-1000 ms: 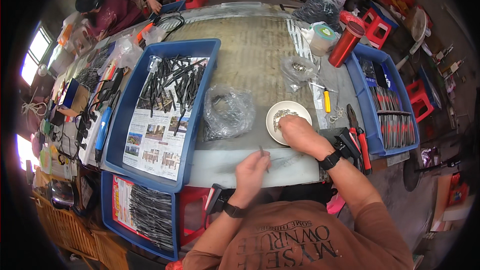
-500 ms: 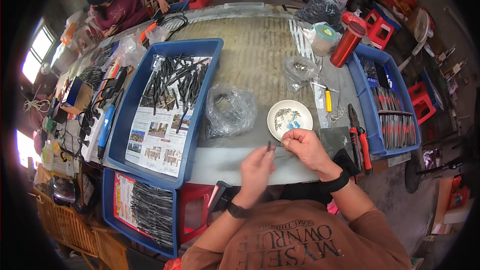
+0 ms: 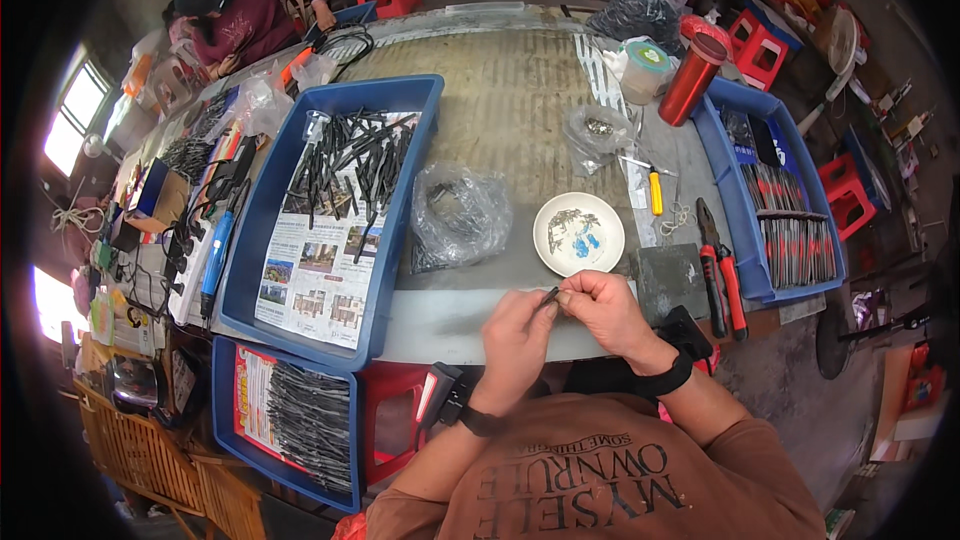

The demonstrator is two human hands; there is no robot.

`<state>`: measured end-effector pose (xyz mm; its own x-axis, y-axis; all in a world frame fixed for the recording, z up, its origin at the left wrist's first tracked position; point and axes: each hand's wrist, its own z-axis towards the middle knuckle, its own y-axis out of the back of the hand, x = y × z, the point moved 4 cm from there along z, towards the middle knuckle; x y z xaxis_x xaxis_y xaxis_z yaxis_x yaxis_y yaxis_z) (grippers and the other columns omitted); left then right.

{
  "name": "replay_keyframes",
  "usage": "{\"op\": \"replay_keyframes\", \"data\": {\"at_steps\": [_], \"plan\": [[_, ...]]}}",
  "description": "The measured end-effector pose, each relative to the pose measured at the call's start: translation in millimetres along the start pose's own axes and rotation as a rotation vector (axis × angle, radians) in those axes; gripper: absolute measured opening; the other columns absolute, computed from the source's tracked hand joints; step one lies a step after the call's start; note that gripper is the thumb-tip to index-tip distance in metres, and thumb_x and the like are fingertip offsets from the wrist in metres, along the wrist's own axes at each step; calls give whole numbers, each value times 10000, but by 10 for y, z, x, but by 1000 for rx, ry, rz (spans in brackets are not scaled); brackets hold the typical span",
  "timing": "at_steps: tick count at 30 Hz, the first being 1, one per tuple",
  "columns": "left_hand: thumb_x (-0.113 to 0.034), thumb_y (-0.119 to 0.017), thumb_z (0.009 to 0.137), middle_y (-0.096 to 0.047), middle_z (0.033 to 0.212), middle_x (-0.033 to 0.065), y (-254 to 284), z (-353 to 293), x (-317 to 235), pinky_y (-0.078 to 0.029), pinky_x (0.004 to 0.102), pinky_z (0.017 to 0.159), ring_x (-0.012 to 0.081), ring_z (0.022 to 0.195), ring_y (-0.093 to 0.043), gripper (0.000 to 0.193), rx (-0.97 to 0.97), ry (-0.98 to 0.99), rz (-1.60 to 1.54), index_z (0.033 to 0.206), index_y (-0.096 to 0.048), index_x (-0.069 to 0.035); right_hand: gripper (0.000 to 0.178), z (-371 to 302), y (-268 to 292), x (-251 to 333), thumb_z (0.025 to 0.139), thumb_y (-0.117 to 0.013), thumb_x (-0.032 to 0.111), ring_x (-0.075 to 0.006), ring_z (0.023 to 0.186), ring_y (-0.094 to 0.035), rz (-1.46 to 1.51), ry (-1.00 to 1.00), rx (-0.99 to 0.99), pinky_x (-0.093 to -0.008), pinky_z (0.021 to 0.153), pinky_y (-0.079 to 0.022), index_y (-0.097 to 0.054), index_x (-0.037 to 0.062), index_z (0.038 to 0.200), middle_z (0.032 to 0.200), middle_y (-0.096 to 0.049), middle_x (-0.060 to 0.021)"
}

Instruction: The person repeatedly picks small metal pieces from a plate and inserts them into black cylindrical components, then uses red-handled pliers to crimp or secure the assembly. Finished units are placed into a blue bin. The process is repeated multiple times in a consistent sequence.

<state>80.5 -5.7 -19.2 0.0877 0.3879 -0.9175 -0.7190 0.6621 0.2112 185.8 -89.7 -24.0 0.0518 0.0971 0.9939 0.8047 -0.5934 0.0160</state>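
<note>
My left hand [image 3: 517,332] is closed around a thin black strip [image 3: 547,298], whose tip sticks out between thumb and finger. Against that tip, my right hand [image 3: 608,312] pinches with thumb and forefinger; whatever is between them is too small to make out. Both hands meet over the near edge of the table. Just beyond them sits a round white dish [image 3: 613,240] holding small metal pieces and some blue bits. To its left lies a clear plastic bag [image 3: 462,215] with dark contents.
Loose black strips [image 3: 345,155] lie on newspaper in a blue tray [image 3: 393,260]. A lower tray [image 3: 357,440] holds rows of strips. On the right are red-handled pliers [image 3: 722,285], a yellow screwdriver [image 3: 656,195], a red flask [image 3: 693,80] and another blue tray [image 3: 728,202]. A co-worker [image 3: 250,20] leans over the table's far left.
My left hand has moved up and right with the black strip, bringing it to my right hand's fingertips. My right hand has drawn slightly back from the dish.
</note>
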Motion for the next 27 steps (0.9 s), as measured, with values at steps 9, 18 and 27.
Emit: {"op": "replay_keyframes", "data": {"at_steps": [9,18,27], "plan": [[-4,-601,784,-538,700,89,10,-21,-7,-410,262,565,173,607,-499,89,49,3,65,866,-599,30,127,-60,26,94,813,-573,78,-16,616,-424,-251,93,16,-193,521,-376,-579,-49,807,651,-529,37],[-65,-583,805,-550,726,127,-37,-90,126,-420,312,592,236,656,-539,125,148,181,-91,897,-600,18,166,-75,65,139,787,-533,117,-111,605,-508,-363,39,121,-298,542,-421,-567,-46,795,635,-559,-146],[-92,-529,867,-525,713,93,-60,-136,182,-401,277,577,169,622,-487,181,134,270,-217,997,-586,21,95,-188,62,258,781,-556,79,-291,668,-560,-466,321,-48,-334,584,-440,-567,-10,812,742,-567,-150]]}}
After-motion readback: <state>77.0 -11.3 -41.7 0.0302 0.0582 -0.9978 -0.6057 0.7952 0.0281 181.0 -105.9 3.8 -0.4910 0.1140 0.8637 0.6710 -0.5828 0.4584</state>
